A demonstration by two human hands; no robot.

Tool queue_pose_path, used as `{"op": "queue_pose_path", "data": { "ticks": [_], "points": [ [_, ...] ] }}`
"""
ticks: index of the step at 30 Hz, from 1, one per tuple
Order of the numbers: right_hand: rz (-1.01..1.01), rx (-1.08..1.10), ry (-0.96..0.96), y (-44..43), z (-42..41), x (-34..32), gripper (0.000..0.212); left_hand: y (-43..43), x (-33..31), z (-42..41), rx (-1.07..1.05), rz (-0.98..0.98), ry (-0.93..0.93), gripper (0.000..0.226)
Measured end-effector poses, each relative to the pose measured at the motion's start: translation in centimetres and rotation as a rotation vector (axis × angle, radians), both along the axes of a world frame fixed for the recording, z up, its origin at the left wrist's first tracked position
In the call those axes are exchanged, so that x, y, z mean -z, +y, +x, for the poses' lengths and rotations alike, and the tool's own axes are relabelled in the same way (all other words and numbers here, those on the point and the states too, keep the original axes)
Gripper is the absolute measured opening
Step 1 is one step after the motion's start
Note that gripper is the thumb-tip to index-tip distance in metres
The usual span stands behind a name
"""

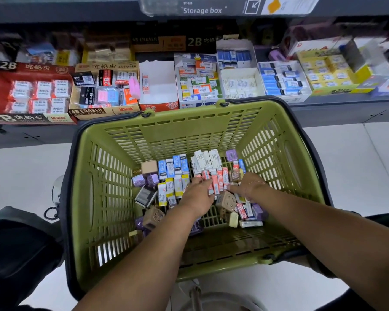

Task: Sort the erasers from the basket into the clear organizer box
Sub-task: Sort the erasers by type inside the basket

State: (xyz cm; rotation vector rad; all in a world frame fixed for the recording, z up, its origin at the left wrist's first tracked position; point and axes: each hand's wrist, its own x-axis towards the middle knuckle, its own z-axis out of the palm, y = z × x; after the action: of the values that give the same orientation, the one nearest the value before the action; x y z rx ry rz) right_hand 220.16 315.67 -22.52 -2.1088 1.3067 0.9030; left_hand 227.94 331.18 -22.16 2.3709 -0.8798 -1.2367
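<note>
A green slotted basket (166,131) sits in front of me with a loose heap of erasers on its floor. The heap includes blue-and-white erasers (176,166), yellow-and-white erasers (170,189), plain white erasers (206,159) and purple blocks (144,179). A row of red-and-white erasers (219,177) lies in the middle. My left hand (197,197) reaches in, its fingers stretched onto the row's left end. My right hand (249,187) is at the row's right end, thumb under the row and fingers curled down around it. A clear storage box (211,6) sits on the upper shelf at the top edge.
Behind the basket, a shelf holds open display cartons of erasers: a red 2B carton (29,93), a 4B carton (103,90), a nearly bare white carton (158,84), and mixed, blue and yellow cartons to the right. Pale floor lies on both sides of the basket.
</note>
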Motion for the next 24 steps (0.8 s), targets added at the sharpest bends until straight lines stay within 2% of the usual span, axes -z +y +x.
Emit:
{"op": "queue_pose_path", "data": {
  "ticks": [3, 19, 24],
  "points": [
    [0.032, 0.017, 0.039, -0.12, 0.29, -0.08, 0.067, 0.13, 0.07, 0.09, -0.005, -0.009, 0.010, 0.058],
    [-0.068, 0.102, 0.070, 0.56, 0.82, 0.59, 0.052, 0.09, 0.20, 0.02, -0.021, -0.007, 0.005, 0.058],
    [-0.068, 0.063, 0.079, 0.72, 1.05, 0.52, 0.049, 0.06, 0.32, -0.04, -0.026, -0.008, 0.006, 0.058]
  ]
}}
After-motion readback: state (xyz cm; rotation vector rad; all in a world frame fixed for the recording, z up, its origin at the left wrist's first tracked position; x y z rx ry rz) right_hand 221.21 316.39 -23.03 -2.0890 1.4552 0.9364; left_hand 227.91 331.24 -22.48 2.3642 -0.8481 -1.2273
